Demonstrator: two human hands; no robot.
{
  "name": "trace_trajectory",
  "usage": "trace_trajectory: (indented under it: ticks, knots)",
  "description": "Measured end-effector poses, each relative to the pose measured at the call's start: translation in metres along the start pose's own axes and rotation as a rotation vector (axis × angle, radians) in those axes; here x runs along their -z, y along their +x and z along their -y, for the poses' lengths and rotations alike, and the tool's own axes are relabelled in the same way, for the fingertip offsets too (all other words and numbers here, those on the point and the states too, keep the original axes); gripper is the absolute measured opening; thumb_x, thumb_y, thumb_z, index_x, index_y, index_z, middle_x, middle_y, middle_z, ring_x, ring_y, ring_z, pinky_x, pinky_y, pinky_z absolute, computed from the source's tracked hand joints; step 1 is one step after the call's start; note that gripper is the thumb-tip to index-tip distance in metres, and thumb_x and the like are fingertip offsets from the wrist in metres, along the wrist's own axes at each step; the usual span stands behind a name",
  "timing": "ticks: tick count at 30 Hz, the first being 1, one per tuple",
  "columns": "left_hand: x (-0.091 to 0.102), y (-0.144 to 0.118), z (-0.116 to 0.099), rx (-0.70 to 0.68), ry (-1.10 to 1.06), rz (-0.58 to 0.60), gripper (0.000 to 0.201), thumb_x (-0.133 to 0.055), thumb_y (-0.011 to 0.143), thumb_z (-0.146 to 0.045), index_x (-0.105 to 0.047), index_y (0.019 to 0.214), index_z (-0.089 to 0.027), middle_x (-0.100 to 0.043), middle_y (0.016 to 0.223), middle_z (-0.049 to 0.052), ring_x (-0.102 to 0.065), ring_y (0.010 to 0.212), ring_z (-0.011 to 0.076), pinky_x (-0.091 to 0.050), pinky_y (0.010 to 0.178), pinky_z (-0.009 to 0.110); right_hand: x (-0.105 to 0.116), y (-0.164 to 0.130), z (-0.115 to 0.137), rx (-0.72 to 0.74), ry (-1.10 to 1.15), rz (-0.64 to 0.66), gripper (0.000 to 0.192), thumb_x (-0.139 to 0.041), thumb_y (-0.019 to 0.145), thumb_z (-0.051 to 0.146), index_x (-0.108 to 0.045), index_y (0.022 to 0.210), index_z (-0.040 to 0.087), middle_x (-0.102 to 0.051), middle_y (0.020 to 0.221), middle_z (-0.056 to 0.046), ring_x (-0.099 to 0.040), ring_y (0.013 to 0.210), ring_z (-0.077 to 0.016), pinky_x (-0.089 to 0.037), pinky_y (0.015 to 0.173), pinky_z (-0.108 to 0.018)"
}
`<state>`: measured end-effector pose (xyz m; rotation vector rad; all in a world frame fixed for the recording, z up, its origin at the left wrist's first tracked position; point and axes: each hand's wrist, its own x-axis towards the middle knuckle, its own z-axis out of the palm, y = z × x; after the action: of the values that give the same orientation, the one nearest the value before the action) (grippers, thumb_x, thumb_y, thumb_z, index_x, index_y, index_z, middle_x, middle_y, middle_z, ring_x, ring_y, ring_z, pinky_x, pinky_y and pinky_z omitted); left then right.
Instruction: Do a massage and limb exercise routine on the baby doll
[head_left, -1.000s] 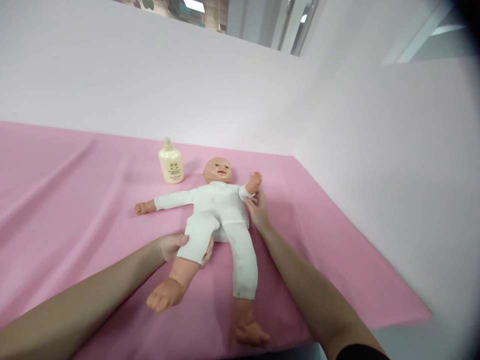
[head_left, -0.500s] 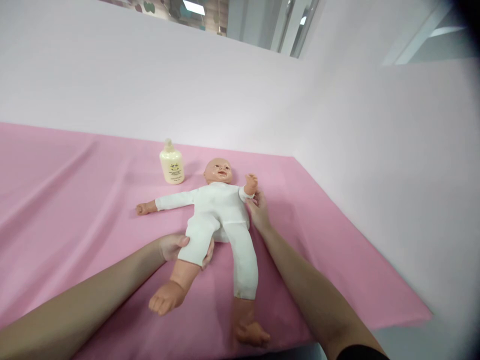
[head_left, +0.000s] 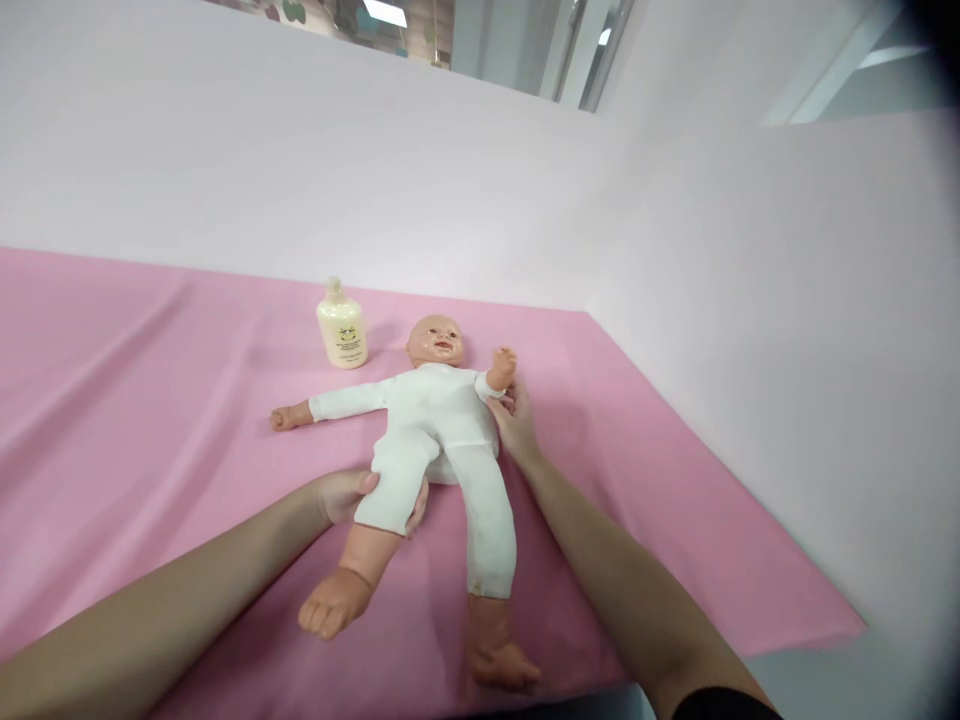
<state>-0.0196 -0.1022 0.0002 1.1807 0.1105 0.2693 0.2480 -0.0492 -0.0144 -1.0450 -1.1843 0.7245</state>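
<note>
A baby doll with a white cloth body lies on its back, its head toward the wall and its feet toward me. My left hand is wrapped round the doll's leg on the left, thumb on top and fingers coming out from beneath on the other side. That leg is lifted and bent a little. My right hand grips the doll's raised arm on the right, near the wrist, with thumb and fingers closed on the sleeve. The doll's other arm stretches out flat to the left.
A pale yellow lotion bottle stands upright to the left of the doll's head. Pink cloth with a few folds covers the table. White walls rise behind and at the right, with a window at the top.
Almost nothing differs. My view has shifted very slightly, and both hands keep the same hold on the doll's leg and arm.
</note>
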Motion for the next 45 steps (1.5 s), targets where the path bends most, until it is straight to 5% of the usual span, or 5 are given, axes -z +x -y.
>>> trace_trajectory:
  ticks: [6,17,45]
  knots:
    - [0.005,-0.001,0.004,-0.034,-0.042,0.022,0.068,-0.069,0.072,-0.081,-0.065,0.094,-0.016,-0.064,0.073,0.006,-0.055,0.063,0.019,-0.045,0.066,0.033,0.001,-0.005,0.005,0.174,-0.185,0.141,0.031,-0.073,0.077,0.025,-0.07,0.108,0.027,-0.07,0.113,-0.004,-0.064,0.106,-0.0221,-0.051,0.1,-0.041]
    - [-0.007,0.002,-0.019,0.082,0.08,0.122,0.07,-0.077,0.069,-0.072,-0.064,0.105,-0.013,-0.072,0.085,0.01,-0.064,0.074,0.0234,-0.047,0.065,0.032,0.001,-0.001,-0.007,0.011,-0.031,0.054,0.039,-0.072,0.076,0.03,-0.066,0.114,0.024,-0.072,0.117,-0.005,-0.067,0.098,-0.0191,-0.056,0.087,-0.034]
    - [0.0,0.0,-0.006,0.096,0.03,0.151,0.076,-0.073,0.074,-0.072,-0.068,0.12,-0.012,-0.075,0.1,0.014,-0.07,0.102,0.032,-0.058,0.084,0.038,0.001,0.001,-0.007,-0.088,-0.043,0.086,0.044,-0.073,0.074,0.035,-0.062,0.115,0.026,-0.072,0.121,-0.006,-0.071,0.101,-0.0227,-0.057,0.087,-0.037]
